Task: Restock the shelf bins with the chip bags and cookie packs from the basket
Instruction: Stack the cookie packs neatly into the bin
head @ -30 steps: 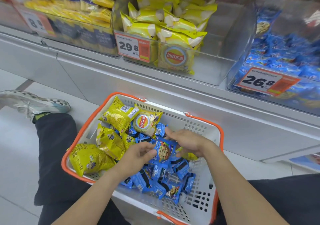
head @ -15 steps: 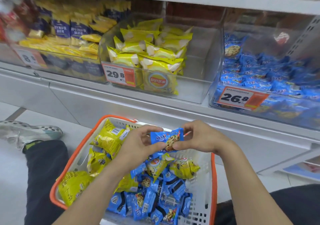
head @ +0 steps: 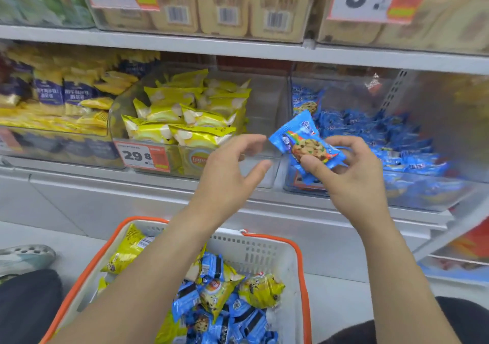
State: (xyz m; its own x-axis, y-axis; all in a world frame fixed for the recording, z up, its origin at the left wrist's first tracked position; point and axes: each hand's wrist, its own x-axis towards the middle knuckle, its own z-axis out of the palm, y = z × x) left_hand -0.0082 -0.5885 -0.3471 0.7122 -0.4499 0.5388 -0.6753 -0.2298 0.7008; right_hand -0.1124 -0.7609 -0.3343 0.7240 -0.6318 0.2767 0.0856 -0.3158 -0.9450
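Shelf bins sit in a row at chest level ahead of the person, and the one that matters now is the clear bin of blue cookie packs (head: 391, 142) on the right, directly behind and just beyond the right hand. To its left stands the bin of yellow chip bags (head: 185, 124), only partly filled at its right side. Below, between the person's forearms, the white basket with the orange rim (head: 264, 248) holds a mixed heap of more blue packs and yellow bags, so in my judgement most of the restocking is not yet done. A single cookie pack (head: 304, 142) is raised in front of the cookie bin's front wall, its long axis tilted from upper left down to lower right, the printed cookie facing the camera. The right hand (head: 354, 177) is the nearer one to that bin and pinches the pack's lower right part between thumb and curled fingers. The left hand (head: 230, 169) hangs just beside the pack's left end, not touching it, fingers loosely spread and holding nothing. The likely move is a short forward reach over the bin's edge.
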